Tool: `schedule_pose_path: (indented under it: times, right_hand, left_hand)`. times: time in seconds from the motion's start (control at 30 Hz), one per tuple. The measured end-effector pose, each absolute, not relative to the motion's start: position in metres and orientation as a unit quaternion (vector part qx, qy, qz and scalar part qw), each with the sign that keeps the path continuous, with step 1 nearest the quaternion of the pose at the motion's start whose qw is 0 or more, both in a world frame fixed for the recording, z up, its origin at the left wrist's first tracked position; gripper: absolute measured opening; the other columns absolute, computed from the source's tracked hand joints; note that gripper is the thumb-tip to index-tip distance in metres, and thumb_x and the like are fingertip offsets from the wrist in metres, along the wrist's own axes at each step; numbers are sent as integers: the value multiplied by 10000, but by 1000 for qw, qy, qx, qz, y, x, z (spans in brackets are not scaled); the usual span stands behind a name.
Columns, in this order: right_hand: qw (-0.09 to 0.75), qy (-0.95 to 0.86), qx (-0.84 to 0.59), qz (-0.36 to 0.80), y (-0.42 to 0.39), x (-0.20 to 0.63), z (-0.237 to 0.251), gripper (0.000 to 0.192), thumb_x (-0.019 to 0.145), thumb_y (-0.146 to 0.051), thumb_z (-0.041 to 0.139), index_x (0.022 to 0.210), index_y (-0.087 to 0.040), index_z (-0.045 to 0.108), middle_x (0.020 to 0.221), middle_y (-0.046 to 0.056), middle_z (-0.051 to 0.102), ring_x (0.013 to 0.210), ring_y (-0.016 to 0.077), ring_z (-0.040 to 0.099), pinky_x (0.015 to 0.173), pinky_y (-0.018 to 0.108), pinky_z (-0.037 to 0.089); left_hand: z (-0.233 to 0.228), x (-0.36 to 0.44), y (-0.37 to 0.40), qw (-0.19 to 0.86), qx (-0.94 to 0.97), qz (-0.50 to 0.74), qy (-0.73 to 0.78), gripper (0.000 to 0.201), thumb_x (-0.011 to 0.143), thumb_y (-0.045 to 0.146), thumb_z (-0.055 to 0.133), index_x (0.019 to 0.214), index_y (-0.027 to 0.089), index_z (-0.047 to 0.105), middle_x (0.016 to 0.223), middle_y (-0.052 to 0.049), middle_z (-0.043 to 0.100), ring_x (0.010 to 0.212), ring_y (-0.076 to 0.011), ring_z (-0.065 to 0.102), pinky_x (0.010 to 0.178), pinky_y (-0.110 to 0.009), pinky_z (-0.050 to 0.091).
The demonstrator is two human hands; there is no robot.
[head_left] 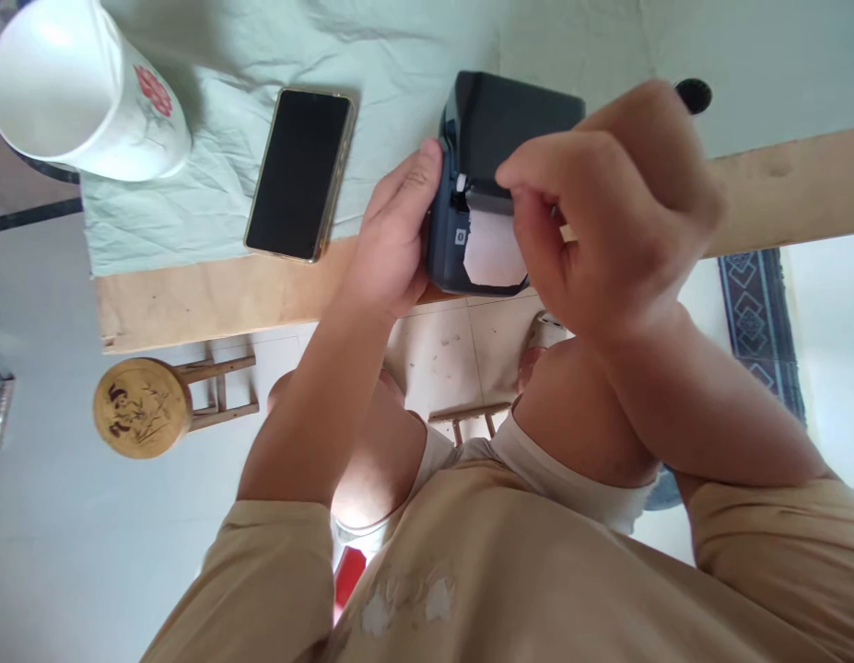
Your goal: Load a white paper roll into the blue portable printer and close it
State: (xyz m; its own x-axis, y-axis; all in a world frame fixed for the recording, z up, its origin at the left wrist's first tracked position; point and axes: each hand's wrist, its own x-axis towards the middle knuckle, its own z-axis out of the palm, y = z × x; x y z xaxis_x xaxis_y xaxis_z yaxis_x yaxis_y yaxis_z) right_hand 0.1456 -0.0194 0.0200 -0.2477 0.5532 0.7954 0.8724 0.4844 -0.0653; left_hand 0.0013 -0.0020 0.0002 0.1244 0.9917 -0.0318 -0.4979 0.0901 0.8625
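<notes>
Head view: left hand (391, 244) grips the printer (499, 138); right hand (606, 207) fingers pinch its paper (492, 253).

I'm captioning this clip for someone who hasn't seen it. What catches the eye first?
At centre, both hands work a small dark printer at the table's edge: the left hand steadies its side, the right hand pinches at the white paper. A dark phone and a white flowered cup lie to the left.

Pale tiled floor (46, 552), wooden stool (142, 407), patterned rug (762, 318) beneath the table (212, 299).
</notes>
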Motion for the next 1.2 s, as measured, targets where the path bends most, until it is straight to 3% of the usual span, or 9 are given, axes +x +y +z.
schedule_pose_path:
  times: [0.1, 0.2, 0.27, 0.4, 0.5, 0.6, 0.77, 0.97, 1.2]
  right_hand:
    - [475, -746, -405, -230, -19, 145, 20, 217, 891, -143, 443, 795, -217, 623, 664, 3, 607, 673, 89, 617, 617, 219, 469]
    - [530, -747, -353, -191, -14, 147, 15, 113, 819, -124, 532, 797, -188, 622, 760, 6, 655, 1023, 156, 716, 955, 289, 566]
    - [531, -745, -349, -201, -12, 149, 12, 81, 795, -149, 577, 764, -206, 625, 809, -17, 673, 1110, 187, 692, 1021, 349, 543]
    - [417, -792, -426, -128, -13, 156, 12, 173, 785, -250, 627, 952, -256, 671, 1059, 3, 697, 1047, 226, 674, 902, 384, 535]
    - [374, -804, -454, -89, -14, 162, 16, 288, 823, -389, 601, 1067, -251, 667, 1106, 41, 680, 1012, 229, 657, 872, 378, 511]
    - [422, -774, -449, -146, -15, 163, 20, 323, 886, -459, 490, 964, -224, 698, 886, 70, 642, 863, 187, 628, 794, 337, 495]
    - [420, -736, -508, -153, -22, 158, 24, 205, 923, -255, 483, 904, -207, 681, 562, -26, 506, 558, 99, 535, 622, 261, 400]
    - [451, -741, -486, -107, -21, 158, 27, 196, 922, -228, 478, 852, -166, 650, 792, -10, 680, 920, 142, 714, 898, 266, 497]
    - [210, -786, -581, 20, -4, 156, 34, 252, 901, -346, 502, 1008, -256, 711, 1026, -10, 713, 1016, 215, 658, 728, 314, 374]
  left_hand:
    - [-2, 1, -2, 658, 356, 568, 344, 330, 911, 452, 612, 837, 134, 664, 719, -32, 600, 867, -181, 663, 750, -273, 530]
    - [-3, -1, -2, 660, 370, 559, 339, 300, 939, 415, 575, 893, 137, 680, 774, -50, 637, 897, -188, 673, 753, -274, 537]
    - [-3, -2, -3, 659, 380, 560, 328, 283, 960, 376, 541, 920, 132, 677, 802, -56, 649, 898, -185, 676, 759, -275, 538]
    - [-3, -2, -3, 661, 382, 561, 321, 312, 985, 343, 484, 937, 107, 681, 850, -79, 664, 901, -181, 674, 781, -286, 542]
    - [-3, -2, -3, 658, 387, 561, 320, 305, 978, 352, 495, 948, 109, 677, 884, -81, 679, 871, -178, 671, 782, -302, 548]
    - [-3, -2, -3, 654, 402, 554, 323, 310, 979, 364, 491, 972, 113, 672, 897, -77, 683, 865, -173, 668, 770, -299, 544]
    - [-5, -2, 0, 647, 413, 535, 353, 311, 977, 402, 467, 910, 202, 696, 873, -56, 677, 865, -187, 664, 691, -289, 520]
    - [-4, -2, -1, 640, 423, 528, 365, 327, 988, 391, 443, 946, 193, 699, 861, -55, 664, 810, -164, 640, 682, -284, 498]
    - [3, -2, -4, 619, 433, 518, 401, 340, 924, 405, 591, 676, 173, 569, 637, 0, 417, 589, -95, 427, 535, -230, 345]
